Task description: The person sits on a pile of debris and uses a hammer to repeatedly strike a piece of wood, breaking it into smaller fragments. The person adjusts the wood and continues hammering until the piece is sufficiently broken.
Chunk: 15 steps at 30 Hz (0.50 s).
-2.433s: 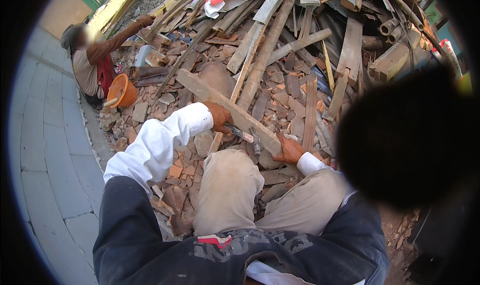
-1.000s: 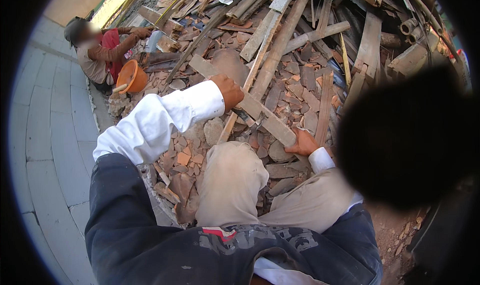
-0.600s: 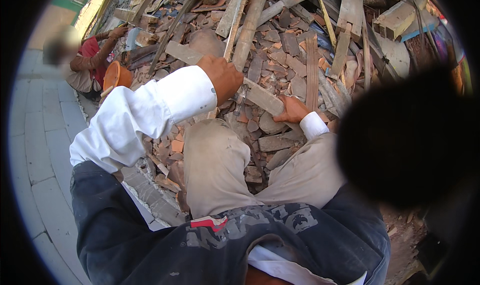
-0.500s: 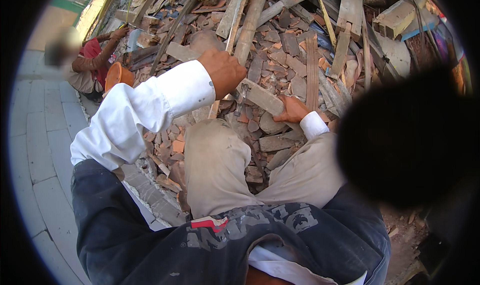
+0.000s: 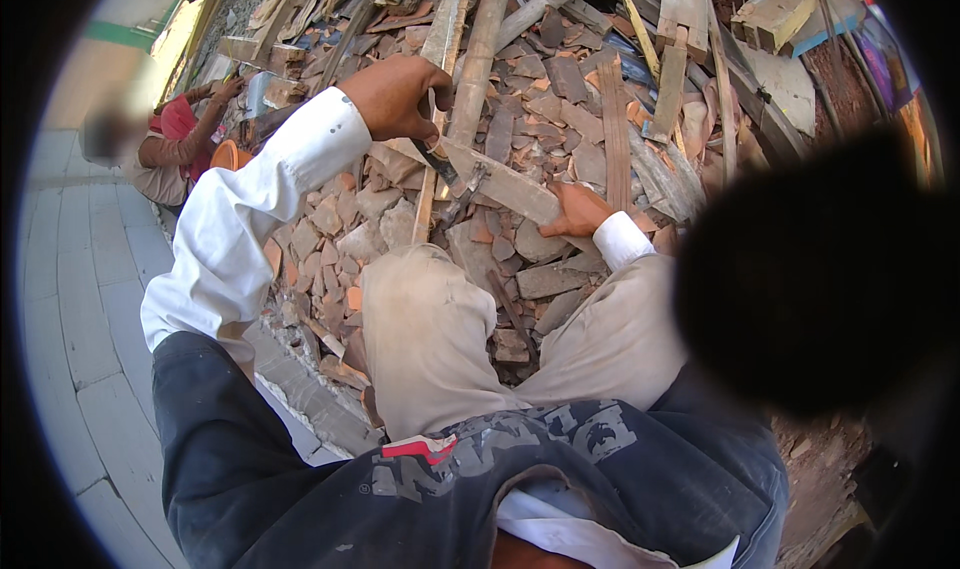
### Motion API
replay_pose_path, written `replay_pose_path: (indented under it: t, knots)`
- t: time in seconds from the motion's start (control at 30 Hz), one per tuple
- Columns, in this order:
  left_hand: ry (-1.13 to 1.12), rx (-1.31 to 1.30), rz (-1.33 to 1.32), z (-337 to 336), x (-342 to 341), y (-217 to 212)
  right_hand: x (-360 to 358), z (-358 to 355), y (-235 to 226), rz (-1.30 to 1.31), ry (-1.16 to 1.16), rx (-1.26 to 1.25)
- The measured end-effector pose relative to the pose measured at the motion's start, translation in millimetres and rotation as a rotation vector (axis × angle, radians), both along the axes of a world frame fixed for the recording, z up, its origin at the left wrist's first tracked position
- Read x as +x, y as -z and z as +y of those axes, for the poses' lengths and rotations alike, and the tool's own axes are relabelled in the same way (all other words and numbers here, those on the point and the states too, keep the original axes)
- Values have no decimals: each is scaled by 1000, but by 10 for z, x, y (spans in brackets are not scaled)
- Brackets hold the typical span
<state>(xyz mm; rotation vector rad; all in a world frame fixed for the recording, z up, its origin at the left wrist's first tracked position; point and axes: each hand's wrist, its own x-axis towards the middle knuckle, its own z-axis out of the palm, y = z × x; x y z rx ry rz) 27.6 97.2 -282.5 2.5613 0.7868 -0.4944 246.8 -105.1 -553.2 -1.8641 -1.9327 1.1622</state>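
My left hand (image 5: 400, 99) is raised above a short wooden board (image 5: 510, 187), its thumb and fingertips pinching the end of a dark-handled hammer (image 5: 438, 163). The hammer slants down to the board's left part, where its metal head sits against the wood; the exact contact is hard to make out. Gripping the right end of the same board is my right hand (image 5: 580, 211), thumb on the near side. The board lies tilted over the rubble, just beyond my knees.
Broken roof tiles (image 5: 540, 114) cover the ground, with long wooden beams (image 5: 485, 59) lying across them. Timber offcuts (image 5: 775, 14) pile up at the far right. At far left a person (image 5: 180, 149) crouches beside an orange bucket (image 5: 231, 156). Grey paving (image 5: 80, 289) runs along the left.
My left hand has moved left and away, loosening from a fist to a pinch, and the hammer's handle now shows. My right hand keeps hold of the board, almost unmoved.
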Motion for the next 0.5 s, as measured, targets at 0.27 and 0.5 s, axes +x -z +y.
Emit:
replay_pose_path:
  t: [0.27,0.5]
  knots:
    - [-427,-817,-1031,-592,66,967,33,-18,-74,1,34,-24]
    - [-42,-140,-746,-1713,1134,1453,54,-48,196,169,-43,137]
